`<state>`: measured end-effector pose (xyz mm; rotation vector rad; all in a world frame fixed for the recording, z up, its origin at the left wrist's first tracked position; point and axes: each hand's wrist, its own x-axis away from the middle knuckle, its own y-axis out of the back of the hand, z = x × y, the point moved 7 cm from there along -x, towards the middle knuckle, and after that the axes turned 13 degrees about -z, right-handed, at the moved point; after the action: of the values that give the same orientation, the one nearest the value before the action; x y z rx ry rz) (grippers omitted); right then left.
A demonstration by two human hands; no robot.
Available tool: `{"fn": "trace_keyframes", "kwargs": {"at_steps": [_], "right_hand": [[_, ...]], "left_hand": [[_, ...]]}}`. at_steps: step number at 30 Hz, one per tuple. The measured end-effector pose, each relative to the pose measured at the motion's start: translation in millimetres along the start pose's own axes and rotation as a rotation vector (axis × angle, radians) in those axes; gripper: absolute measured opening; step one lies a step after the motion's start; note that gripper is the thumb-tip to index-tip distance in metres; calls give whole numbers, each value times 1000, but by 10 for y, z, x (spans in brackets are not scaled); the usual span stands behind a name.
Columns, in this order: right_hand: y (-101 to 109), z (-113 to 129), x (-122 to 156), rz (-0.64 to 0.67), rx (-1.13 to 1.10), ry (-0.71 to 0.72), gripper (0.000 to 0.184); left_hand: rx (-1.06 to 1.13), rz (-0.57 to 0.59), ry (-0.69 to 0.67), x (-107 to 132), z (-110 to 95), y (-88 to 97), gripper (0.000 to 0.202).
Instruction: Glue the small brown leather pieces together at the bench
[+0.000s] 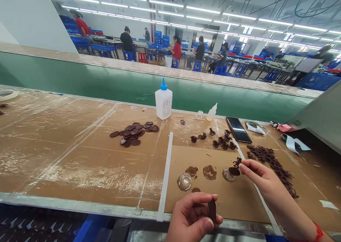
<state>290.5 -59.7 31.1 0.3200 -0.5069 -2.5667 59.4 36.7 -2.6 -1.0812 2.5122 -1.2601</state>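
Note:
My left hand (192, 217) is at the table's near edge, closed on a dark brown oval piece (212, 210) held upright between thumb and fingers. My right hand (259, 178) reaches left, pinching a small dark brown ornate piece (237, 162) over a small clear cap with brown glue (228, 174). A second clear cap (184, 182) and brown glue smears (209, 172) lie on the cardboard sheet (239, 199). A pile of brown oval discs (133, 132) lies further left. Small ornate pieces (222, 140) sit beyond, and a long heap of them (274, 165) lies right of my right hand.
A white glue bottle with a blue tip (163, 102) and a small dropper bottle (211, 113) stand near the green conveyor belt (106, 84). A black phone (238, 129) lies by them. A white strip (166, 171) crosses the table. People work at distant tables.

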Motion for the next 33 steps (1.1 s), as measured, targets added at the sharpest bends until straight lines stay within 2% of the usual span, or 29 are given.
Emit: {"fn": "trace_keyframes", "kwargs": {"at_steps": [4,8,12,19,33], "right_hand": [[18,58,-5,-4,61,80,39],[-25,241,-13,55,162,181,37],[-63,356,-21,68,260,216,37],[-120,388,-42,113,354,226,39],[-147,423,-37,112,447,317,39]], "left_hand": [[-4,3,-23,-7,-10,-14,33],[-10,-15,-39,-6,-32,-35,31],[-13,-29,-18,8,-39,-48,32],[-2,-35,-9,17,-39,-60,33],[0,-55,-2,38,-63,-86,34]]}}
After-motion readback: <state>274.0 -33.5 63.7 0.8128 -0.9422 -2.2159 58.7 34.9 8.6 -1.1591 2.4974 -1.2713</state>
